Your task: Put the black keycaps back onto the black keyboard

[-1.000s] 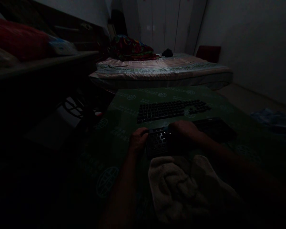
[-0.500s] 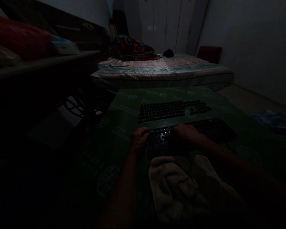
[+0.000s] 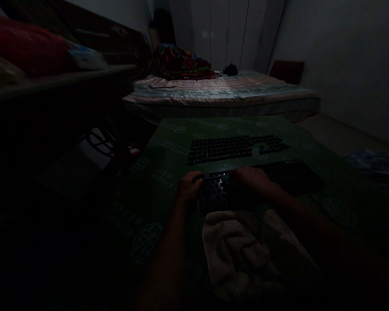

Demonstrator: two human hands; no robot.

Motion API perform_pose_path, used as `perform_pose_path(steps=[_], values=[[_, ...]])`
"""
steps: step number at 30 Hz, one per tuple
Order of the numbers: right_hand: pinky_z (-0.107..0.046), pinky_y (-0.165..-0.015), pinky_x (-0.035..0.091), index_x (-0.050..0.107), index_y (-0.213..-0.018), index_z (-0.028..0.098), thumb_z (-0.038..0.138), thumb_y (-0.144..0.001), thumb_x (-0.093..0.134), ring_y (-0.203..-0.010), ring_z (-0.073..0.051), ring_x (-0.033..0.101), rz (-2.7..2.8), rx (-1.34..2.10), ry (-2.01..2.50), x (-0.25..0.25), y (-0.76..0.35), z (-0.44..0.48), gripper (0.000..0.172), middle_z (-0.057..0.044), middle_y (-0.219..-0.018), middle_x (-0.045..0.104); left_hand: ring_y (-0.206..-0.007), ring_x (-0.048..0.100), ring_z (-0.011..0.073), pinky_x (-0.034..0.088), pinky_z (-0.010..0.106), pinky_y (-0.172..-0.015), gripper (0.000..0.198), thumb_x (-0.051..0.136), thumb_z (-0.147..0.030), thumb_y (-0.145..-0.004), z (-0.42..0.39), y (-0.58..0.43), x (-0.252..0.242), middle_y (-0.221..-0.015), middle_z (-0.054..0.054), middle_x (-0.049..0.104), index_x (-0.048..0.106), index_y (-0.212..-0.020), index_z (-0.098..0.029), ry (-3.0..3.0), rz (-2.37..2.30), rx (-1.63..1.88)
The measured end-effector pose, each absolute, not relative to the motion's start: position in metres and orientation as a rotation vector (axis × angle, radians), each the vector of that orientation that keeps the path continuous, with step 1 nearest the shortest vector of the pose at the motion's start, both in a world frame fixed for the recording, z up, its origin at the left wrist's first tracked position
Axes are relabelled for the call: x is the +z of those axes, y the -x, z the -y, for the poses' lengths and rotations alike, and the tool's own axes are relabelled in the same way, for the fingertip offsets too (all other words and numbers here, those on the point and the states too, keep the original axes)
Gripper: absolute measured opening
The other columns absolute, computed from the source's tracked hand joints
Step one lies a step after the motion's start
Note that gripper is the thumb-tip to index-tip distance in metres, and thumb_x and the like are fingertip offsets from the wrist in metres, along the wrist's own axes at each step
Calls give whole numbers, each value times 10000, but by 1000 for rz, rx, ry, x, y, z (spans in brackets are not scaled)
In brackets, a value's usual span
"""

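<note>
A dark keyboard base (image 3: 214, 196) lies across the table in front of me, its left end bare of keycaps. My left hand (image 3: 190, 186) is closed around its left edge, thumb along the top corner. Over the base, just right of the bare part, my right hand (image 3: 251, 179) is closed, and its fingertips are hidden in the dark. A small bluish bit shows at its left side, too dim to name. Black keycaps (image 3: 227, 149), laid out in keyboard rows, sit behind the base. A crumpled light cloth (image 3: 240, 250) lies nearer to me.
The green table (image 3: 168, 151) bears pale printed marks. Beyond it stands a bed (image 3: 230, 93) with a red patterned blanket (image 3: 181, 62). On the left is a shelf (image 3: 116, 71) with a red bundle (image 3: 26, 47). Clothes (image 3: 372, 164) lie at the right.
My right hand has shifted slightly left over the keyboard base. The left hand keeps its hold on the edge. The view has tilted very slightly.
</note>
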State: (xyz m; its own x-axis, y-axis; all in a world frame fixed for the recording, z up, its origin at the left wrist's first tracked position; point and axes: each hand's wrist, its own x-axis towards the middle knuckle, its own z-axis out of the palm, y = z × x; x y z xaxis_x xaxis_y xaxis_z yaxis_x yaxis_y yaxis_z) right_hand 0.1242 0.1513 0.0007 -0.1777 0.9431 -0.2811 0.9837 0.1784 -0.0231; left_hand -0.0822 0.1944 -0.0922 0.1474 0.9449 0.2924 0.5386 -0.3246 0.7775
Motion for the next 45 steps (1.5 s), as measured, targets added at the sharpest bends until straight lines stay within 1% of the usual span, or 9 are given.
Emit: perform_pose_path(steps=[5, 10, 16, 21, 26, 31, 38, 41, 45], values=[[-300, -687, 451, 595, -1046, 171, 286, -842, 376, -892, -243, 620, -2284, -299, -1878, -7, -111, -152, 321, -140, -989, 652, -936, 592, 186, 455, 332, -877, 245, 501, -247, -709, -194, 83, -91, -966, 49, 652, 649, -889, -172, -1933, -1414, 1063], [-321, -678, 463, 570, -1087, 190, 269, -849, 375, -858, -254, 629, -2335, -213, -1796, -7, -110, -148, 318, -135, -980, 656, -920, 597, 189, 459, 340, -870, 247, 502, -252, -714, -193, 82, -92, -968, 51, 652, 649, -897, -174, -1919, -1404, 1079], [-334, -666, 476, 593, -1020, 156, 216, -839, 371, -835, -259, 639, -2349, -172, -1720, -5, -105, -144, 292, -164, -901, 665, -916, 600, 186, 467, 328, -860, 239, 502, -243, -714, -193, 81, -90, -966, 51, 656, 651, -886, -171, -1916, -1408, 1079], [-342, -620, 479, 613, -977, 165, 231, -821, 387, -789, -271, 645, -2355, -203, -1704, -4, -110, -142, 282, -153, -878, 670, -938, 594, 190, 456, 330, -881, 253, 498, -241, -721, -192, 81, -88, -986, 59, 653, 648, -908, -162, -1953, -1432, 1047], [-325, -668, 464, 582, -1077, 201, 268, -846, 383, -828, -243, 638, -2340, -200, -1673, -4, -117, -139, 312, -136, -923, 667, -940, 594, 190, 455, 339, -884, 253, 496, -241, -724, -192, 81, -90, -982, 57, 653, 645, -912, -160, -1956, -1423, 1048], [-318, -654, 454, 609, -1024, 199, 277, -832, 398, -831, -256, 636, -2349, -190, -1634, 0, -121, -140, 296, -127, -920, 670, -938, 595, 185, 458, 330, -879, 243, 507, -241, -718, -192, 81, -91, -978, 52, 651, 645, -905, -170, -1950, -1424, 1064], [-301, -668, 444, 599, -1040, 234, 323, -842, 370, -899, -236, 619, -2260, -375, -1836, -3, -133, -148, 316, -100, -1014, 655, -922, 597, 184, 463, 326, -869, 220, 509, -214, -707, -192, 80, -89, -957, 41, 658, 648, -875, -181, -1935, -1432, 1056], [-304, -680, 449, 597, -1059, 215, 326, -842, 366, -904, -237, 616, -2226, -368, -1907, -5, -128, -149, 336, -118, -1026, 651, -911, 598, 178, 466, 320, -862, 223, 504, -213, -707, -192, 80, -90, -952, 37, 656, 647, -876, -181, -1921, -1430, 1066], [-324, -664, 467, 622, -997, 177, 269, -802, 409, -853, -252, 631, -2173, -332, -1906, -2, -115, -145, 303, -144, -980, 661, -913, 597, 180, 463, 315, -863, 231, 501, -219, -710, -192, 80, -89, -954, 48, 653, 649, -880, -166, -1926, -1423, 1058]])
